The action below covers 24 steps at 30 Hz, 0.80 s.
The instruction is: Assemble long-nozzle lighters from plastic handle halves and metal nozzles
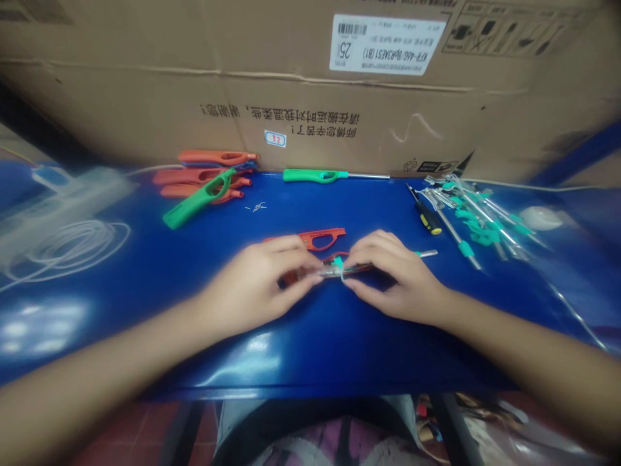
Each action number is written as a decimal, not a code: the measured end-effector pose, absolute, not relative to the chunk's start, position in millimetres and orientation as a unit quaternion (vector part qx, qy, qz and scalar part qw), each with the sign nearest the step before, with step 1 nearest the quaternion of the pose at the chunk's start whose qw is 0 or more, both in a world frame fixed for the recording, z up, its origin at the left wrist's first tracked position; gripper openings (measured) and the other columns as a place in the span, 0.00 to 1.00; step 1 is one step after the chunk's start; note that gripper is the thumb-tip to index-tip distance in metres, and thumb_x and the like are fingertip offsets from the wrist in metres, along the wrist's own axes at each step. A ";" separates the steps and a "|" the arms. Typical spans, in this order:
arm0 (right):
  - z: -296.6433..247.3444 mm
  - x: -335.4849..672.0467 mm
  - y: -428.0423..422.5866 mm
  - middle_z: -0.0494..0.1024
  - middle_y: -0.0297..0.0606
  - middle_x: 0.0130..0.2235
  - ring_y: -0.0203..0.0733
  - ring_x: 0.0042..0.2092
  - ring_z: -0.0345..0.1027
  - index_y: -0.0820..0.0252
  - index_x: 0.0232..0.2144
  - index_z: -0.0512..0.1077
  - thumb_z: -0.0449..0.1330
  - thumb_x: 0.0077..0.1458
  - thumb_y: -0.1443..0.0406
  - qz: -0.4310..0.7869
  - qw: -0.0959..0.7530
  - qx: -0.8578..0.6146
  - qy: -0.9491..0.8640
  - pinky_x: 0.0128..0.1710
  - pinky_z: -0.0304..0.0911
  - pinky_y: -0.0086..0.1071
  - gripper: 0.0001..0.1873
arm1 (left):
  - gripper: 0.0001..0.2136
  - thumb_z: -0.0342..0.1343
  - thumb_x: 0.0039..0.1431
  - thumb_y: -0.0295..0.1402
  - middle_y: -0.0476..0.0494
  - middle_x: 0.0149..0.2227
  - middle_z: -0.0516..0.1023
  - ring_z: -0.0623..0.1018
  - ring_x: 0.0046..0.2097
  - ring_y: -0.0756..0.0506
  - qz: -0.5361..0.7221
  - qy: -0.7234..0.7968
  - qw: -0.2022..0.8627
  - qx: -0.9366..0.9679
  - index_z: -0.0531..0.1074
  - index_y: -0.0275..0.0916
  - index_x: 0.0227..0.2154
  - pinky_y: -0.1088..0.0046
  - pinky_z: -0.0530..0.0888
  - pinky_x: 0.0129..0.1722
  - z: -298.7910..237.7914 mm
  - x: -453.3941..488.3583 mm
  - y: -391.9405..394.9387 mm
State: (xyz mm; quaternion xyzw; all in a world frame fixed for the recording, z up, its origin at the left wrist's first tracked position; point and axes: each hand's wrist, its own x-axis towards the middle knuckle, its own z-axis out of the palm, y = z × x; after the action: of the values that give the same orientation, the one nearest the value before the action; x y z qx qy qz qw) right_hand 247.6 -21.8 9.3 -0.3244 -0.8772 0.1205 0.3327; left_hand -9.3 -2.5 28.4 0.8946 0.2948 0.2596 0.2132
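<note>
Between both hands, over the front middle of the table, is a partly open long-nosed lighter (334,272) with a clear inner part and a teal piece at its middle. My left hand (272,275) pinches its left end between thumb and fingers. On the other end, my right hand (400,278) is closed, thumb below and fingers above. My fingers cover much of the lighter, and a metal tip shows past the right hand. Just behind the hands lies an orange lighter shell half (324,238) with an oval trigger opening.
Orange lighter shells (194,175) and a green shell (198,199) lie back left, near small metal pins (257,207). A green lighter (310,175) rests before the cardboard box (194,84). Right are a screwdriver (427,217) and metal tubes with teal parts (485,226); left, a coiled white cable (82,249).
</note>
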 end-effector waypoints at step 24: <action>11.0 247.0 -20.8 0.79 0.36 0.37 0.41 0.41 0.72 0.57 0.39 0.71 0.63 0.56 0.70 0.110 0.335 -0.311 -0.883 0.46 0.61 0.40 0.08 | 0.09 0.58 0.66 0.29 0.45 0.39 0.77 0.78 0.39 0.50 0.289 0.261 0.201 0.899 0.78 0.38 0.46 0.76 0.75 0.41 24.2 -7.3 -5.0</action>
State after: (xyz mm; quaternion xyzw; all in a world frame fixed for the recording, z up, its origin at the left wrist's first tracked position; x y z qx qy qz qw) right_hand 247.0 -20.8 11.0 -0.3109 -0.8828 0.1098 0.3346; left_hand -7.3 -5.0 24.2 0.8990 0.2606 0.2890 0.2009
